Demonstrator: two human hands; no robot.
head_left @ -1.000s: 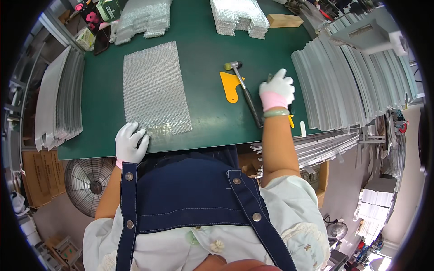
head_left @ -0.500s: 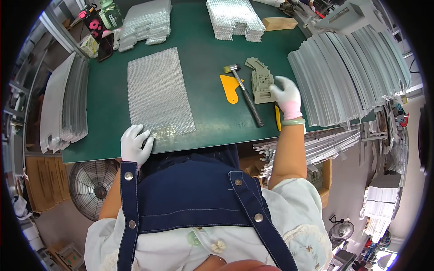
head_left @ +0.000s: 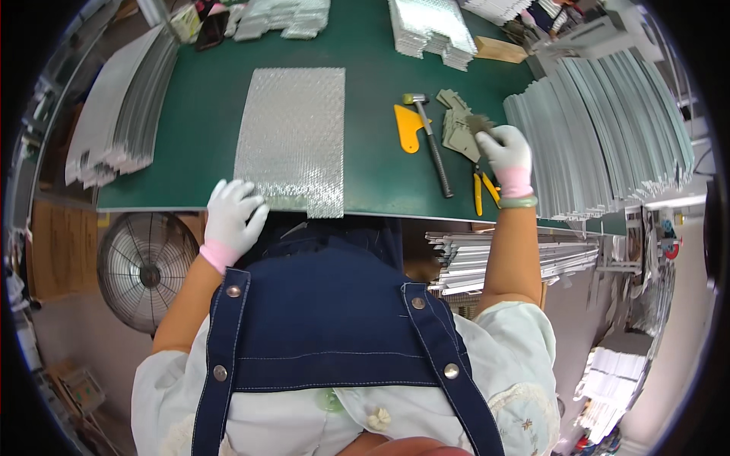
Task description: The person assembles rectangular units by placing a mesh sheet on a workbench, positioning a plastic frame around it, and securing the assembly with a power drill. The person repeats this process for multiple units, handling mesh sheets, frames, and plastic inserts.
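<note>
A clear bubble-wrap sheet [head_left: 291, 125] lies flat on the green table, a narrow strip at its near end reaching past the table edge. At its near left corner is my left hand [head_left: 233, 220], white-gloved, fingers apart. My right hand [head_left: 508, 158], also gloved, pinches a grey-green flat piece [head_left: 479, 124], smeared by motion, over a pile of similar grey-green cut-out pieces [head_left: 458, 135]. Beside the pile lie a hammer [head_left: 434, 148] with a dark handle, a yellow scraper [head_left: 409, 129], and yellow-handled pliers [head_left: 479, 191] just below my right hand.
Tall stacks of thin sheets stand at the table's left [head_left: 125, 114] and right [head_left: 601, 137]. Cut bubble-wrap stacks [head_left: 433, 34] and a wooden block [head_left: 500, 49] sit at the back. A floor fan [head_left: 149, 273] stands below left; metal strips [head_left: 487, 262] lie under the table.
My right hand has taken hold of a grey-green piece, shifting the pile. The bubble-wrap sheet has turned straighter. The pliers now show more fully. The whole view has shifted.
</note>
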